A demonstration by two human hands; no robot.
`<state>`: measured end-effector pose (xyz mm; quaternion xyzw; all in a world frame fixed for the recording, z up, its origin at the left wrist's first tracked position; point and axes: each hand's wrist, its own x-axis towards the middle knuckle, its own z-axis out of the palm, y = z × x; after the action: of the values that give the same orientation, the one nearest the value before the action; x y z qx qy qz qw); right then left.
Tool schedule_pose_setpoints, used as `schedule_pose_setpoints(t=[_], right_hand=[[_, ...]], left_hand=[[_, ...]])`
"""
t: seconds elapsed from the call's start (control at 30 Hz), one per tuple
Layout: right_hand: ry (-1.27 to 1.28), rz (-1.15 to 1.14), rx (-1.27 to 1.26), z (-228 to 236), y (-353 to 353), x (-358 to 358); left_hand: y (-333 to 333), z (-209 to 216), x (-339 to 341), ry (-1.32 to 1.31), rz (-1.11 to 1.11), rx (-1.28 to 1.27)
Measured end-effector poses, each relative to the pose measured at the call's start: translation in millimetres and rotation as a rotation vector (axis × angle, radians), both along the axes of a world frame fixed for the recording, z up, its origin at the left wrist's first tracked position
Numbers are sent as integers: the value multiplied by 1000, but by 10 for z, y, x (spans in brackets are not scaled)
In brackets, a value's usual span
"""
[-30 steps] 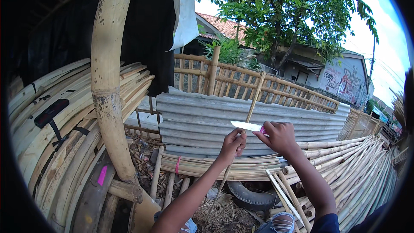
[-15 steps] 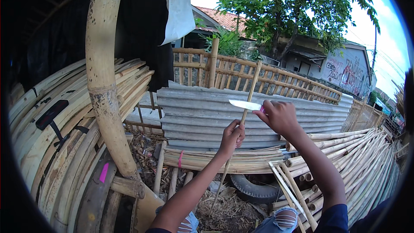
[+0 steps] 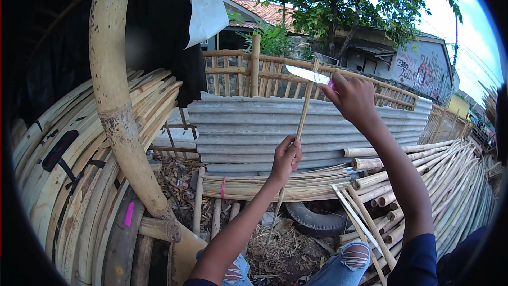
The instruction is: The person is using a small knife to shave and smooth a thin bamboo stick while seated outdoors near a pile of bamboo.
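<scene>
The left hand (image 3: 287, 158) is gripping a thin stick (image 3: 302, 119) around its middle, the fingers curling closed about it. The stick is standing upright with a slight tilt, its top leaning to the right and its lower end reaching down between the person's knees. The right hand (image 3: 352, 95) is sitting higher, near the top of the stick, and is closing around the pink handle of a knife (image 3: 302, 73). The blade is pointing left and crossing the stick just below its upper end — whether the edge is biting into the wood, I cannot tell.

Behind the hands, a wavy grey sheet (image 3: 254, 130) is leaning in front of a bamboo fence (image 3: 228, 69). Below it, a bundle of strips (image 3: 259, 188) is lying with a pink tie around it, and a black tire (image 3: 315, 221) is resting on the ground beneath. Long poles (image 3: 423, 182) are piling up on the right, while a thick bamboo post (image 3: 111, 74) is rising on the left — split lengths (image 3: 76, 190) are lying stacked behind it.
</scene>
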<state>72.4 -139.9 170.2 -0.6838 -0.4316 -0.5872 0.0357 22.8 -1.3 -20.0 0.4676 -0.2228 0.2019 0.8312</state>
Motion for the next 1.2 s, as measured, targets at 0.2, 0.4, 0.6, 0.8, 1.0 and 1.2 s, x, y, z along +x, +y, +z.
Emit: schedule_pose_setpoints(t=[0.2, 0.4, 0.6, 0.8, 1.0, 1.2], right_hand=[[75, 26, -281, -317, 23, -12], [-2, 20, -82, -115, 4, 66], [84, -210, 98, 216, 18, 136], [372, -42, 298, -31, -116, 33], [169, 118, -283, -350, -111, -127], [-24, 66, -167, -192, -55, 21]], left_hand=[[61, -6, -5, 16, 24, -8], [78, -19, 24, 2, 15, -6], [46, -14, -5, -46, -34, 3], [86, -19, 16, -63, -118, 12], [183, -15, 25, -83, -266, -1], [96, 3, 44, -75, -271, 3]])
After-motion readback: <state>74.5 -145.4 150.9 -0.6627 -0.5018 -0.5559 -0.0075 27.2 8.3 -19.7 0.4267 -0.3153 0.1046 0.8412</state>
